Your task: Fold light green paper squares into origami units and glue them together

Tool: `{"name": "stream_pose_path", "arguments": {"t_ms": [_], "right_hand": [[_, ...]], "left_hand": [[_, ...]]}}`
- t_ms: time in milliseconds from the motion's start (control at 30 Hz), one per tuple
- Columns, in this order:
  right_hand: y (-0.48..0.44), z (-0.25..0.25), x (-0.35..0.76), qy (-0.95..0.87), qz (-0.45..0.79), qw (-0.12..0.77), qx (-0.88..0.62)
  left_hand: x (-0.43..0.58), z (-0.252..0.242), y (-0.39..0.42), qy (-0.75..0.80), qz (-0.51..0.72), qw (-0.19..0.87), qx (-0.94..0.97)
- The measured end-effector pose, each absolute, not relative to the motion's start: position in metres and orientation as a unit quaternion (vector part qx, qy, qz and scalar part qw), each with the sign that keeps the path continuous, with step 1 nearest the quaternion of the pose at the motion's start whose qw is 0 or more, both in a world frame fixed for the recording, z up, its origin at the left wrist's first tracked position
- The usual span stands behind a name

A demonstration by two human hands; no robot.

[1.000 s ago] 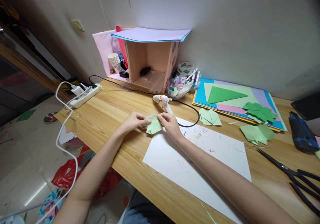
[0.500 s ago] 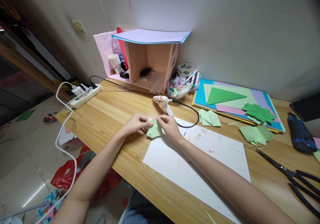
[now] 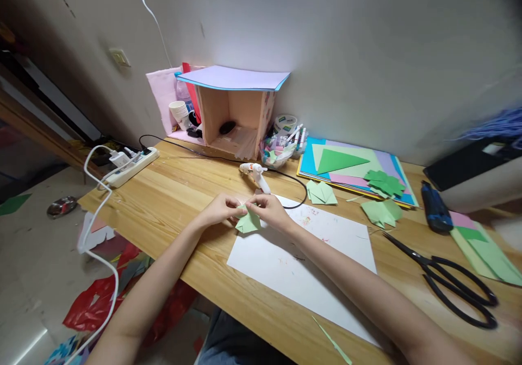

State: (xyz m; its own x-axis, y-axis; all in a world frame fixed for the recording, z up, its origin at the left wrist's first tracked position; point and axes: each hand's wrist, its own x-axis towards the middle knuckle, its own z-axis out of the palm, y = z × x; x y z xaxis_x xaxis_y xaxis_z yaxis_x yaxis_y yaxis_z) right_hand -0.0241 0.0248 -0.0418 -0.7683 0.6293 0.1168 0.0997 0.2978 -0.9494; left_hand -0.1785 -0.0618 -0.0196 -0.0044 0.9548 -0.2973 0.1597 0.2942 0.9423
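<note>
Both hands pinch one folded light green paper piece (image 3: 249, 222) over the left edge of a white sheet (image 3: 302, 261). My left hand (image 3: 222, 210) is closed on its upper left side, and my right hand (image 3: 269, 210) grips its top right, fingertips close together. Just beyond the hands lies a white glue gun (image 3: 256, 176) with a black cord. Other light green folded pieces (image 3: 321, 193) (image 3: 381, 212) rest on the table to the right.
Black scissors (image 3: 440, 278) and a dark blue tool (image 3: 436, 207) lie at the right. A paper stack (image 3: 346, 180), a bowl of markers and scraps (image 3: 279, 150) and an open box (image 3: 232, 115) stand along the wall. A power strip (image 3: 132, 167) sits at the left.
The view has shifted, showing more of the table's right side. The green paper has turned slightly in my fingers, and both hands still hold it.
</note>
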Motion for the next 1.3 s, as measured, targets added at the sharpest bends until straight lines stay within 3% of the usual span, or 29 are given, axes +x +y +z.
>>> {"name": "stream_pose_path", "arguments": {"t_ms": [167, 433, 800, 1300], "right_hand": [[0.034, -0.025, 0.035, -0.718, 0.58, 0.265, -0.28], [0.019, -0.026, 0.172, -0.641, 0.456, 0.413, -0.459], [0.022, -0.06, 0.236, -0.532, 0.37, 0.525, -0.552], [0.028, -0.064, 0.23, -0.561, 0.415, 0.493, -0.52]], "left_hand": [[-0.157, -0.004, -0.058, 0.585, 0.364, 0.533, 0.492], [-0.067, 0.006, -0.026, 0.52, 0.323, 0.548, 0.571], [0.031, -0.028, -0.003, 0.454, 0.316, 0.535, 0.639], [0.044, -0.047, -0.003, 0.452, 0.348, 0.526, 0.63]]}}
